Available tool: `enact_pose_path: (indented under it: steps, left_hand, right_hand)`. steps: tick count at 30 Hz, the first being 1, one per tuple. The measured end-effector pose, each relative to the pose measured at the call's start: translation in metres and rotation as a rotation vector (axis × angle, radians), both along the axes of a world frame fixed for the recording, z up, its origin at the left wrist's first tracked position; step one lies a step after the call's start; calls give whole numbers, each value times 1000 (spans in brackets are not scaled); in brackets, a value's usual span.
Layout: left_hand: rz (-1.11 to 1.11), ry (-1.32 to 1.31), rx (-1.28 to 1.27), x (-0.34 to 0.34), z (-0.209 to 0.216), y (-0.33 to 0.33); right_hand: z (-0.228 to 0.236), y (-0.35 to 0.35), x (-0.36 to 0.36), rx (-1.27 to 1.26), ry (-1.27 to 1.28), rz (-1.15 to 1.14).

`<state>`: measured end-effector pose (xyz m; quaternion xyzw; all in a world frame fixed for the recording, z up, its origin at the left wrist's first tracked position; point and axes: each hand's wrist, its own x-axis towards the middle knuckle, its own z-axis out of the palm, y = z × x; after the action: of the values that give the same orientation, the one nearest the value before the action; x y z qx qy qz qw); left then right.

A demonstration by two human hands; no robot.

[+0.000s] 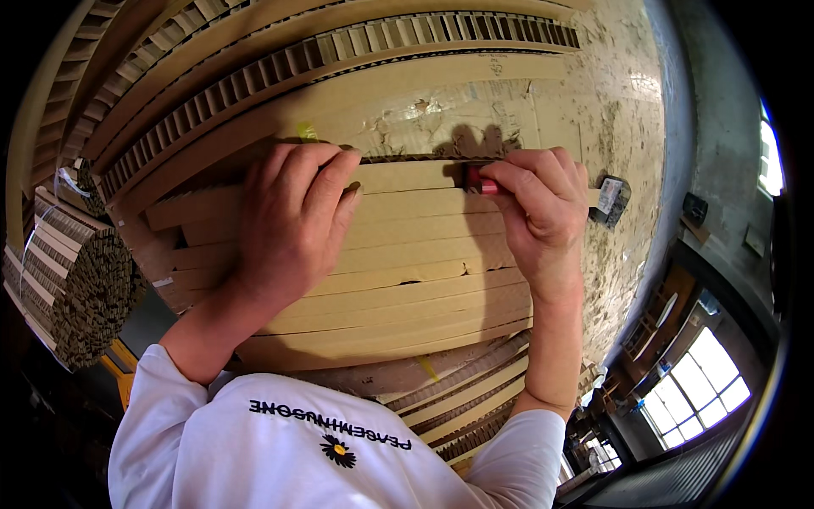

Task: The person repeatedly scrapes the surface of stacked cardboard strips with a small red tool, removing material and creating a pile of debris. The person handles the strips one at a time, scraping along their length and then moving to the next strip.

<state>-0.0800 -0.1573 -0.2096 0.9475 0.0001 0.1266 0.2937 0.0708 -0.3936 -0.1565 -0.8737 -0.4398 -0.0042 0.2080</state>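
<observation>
Brown cardboard strips lie side by side in front of me, their long edges running left to right. My left hand is closed over the left part of the farthest strip, its fingertips at the far edge and its thumb at the near edge. My right hand pinches a small red object between thumb and fingers at the right part of that strip. Most of this object hides in the hand and its shadow, so its kind does not show.
Beyond the strips stand long cardboard pieces with open honeycomb cells. A tied cardboard bundle is at the left. A small black and grey object lies right of my right hand on the stained, worn surface. More cardboard strips lie near my body.
</observation>
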Motion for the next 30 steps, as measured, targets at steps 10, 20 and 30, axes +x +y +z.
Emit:
enact_pose_path:
  steps: [10,20,30]
  left_hand:
    - [2,-18,-8,3,0,-1]
    - [-8,2,-48,2,1,-3]
    - [-19,23,-29,2,4,-1]
  right_hand:
    - [3,-6,-2,89,31,-42]
    - [21,-38,-24,327,204,-227]
    - [0,-38,-27,179,219,-241]
